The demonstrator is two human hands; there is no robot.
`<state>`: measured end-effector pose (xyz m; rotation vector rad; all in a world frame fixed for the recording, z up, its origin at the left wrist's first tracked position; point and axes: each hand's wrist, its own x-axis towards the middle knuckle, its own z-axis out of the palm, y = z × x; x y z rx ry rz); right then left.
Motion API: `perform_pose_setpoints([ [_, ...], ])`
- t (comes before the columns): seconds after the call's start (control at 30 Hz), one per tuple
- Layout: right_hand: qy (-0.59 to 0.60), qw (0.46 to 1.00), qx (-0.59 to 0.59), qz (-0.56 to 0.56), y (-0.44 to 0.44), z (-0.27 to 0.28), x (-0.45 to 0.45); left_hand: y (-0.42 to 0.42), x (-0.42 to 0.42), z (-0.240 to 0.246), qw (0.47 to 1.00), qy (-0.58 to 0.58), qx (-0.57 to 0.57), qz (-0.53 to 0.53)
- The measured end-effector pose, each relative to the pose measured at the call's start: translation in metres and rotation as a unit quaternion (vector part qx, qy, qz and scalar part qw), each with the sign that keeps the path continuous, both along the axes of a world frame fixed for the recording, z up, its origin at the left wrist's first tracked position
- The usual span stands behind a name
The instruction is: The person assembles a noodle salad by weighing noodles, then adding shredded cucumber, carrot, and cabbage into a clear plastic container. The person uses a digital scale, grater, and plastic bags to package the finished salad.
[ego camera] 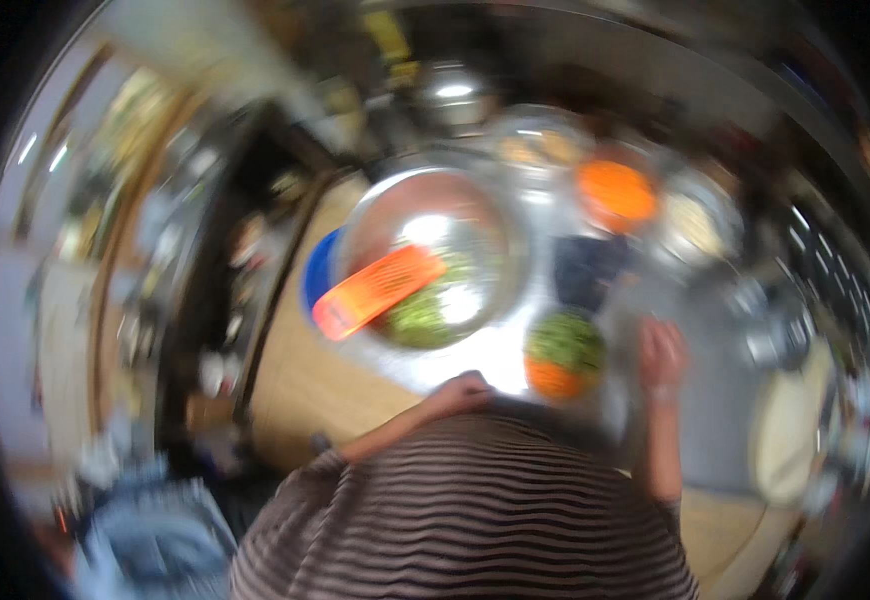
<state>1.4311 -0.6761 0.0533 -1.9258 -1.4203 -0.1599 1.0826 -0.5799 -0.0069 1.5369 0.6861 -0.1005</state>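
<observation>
My left hand (pixel 466 390) is close to my body at the near edge of the metal worktop (pixel 472 364); its fingers look curled, but blur hides whether they hold anything. To the right, my right hand (pixel 661 352) is over the grey surface, blurred, its grip unclear. Between them stands a container of shredded green vegetable (pixel 566 341) and shredded orange vegetable (pixel 555 379), probably carrot. Beyond my left hand is a large metal bowl (pixel 506 202) with pale green shreds (pixel 420 319) inside. An orange hand grater (pixel 378 291) lies across its left rim.
A blue object (pixel 320 274) shows behind the bowl's left side. Farther back are a container of orange shreds (pixel 615 191), a bowl with pale contents (pixel 690 225) and a dark cloth-like item (pixel 588 270). A pale oval board-like object (pixel 789 427) lies at right.
</observation>
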Motion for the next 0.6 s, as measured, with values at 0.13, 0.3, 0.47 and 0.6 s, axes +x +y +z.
perform_pose_setpoints([
  [0.13,0.004,0.989,0.077,-0.124,0.019,-0.022,0.074,-0.009,-0.001,-0.009,0.984,0.052,-0.096,0.143],
  [0.3,-0.038,0.98,0.048,-0.19,0.062,0.008,0.161,-0.015,0.012,0.006,0.963,0.089,-0.173,0.189],
  [0.47,-0.032,0.907,-0.382,-0.173,0.156,-0.02,0.25,-0.009,0.014,-0.002,0.977,0.161,-0.069,0.12],
  [0.6,-0.09,0.9,-0.418,-0.085,0.191,-0.058,0.266,-0.023,0.003,-0.015,0.951,0.071,-0.175,0.243],
])
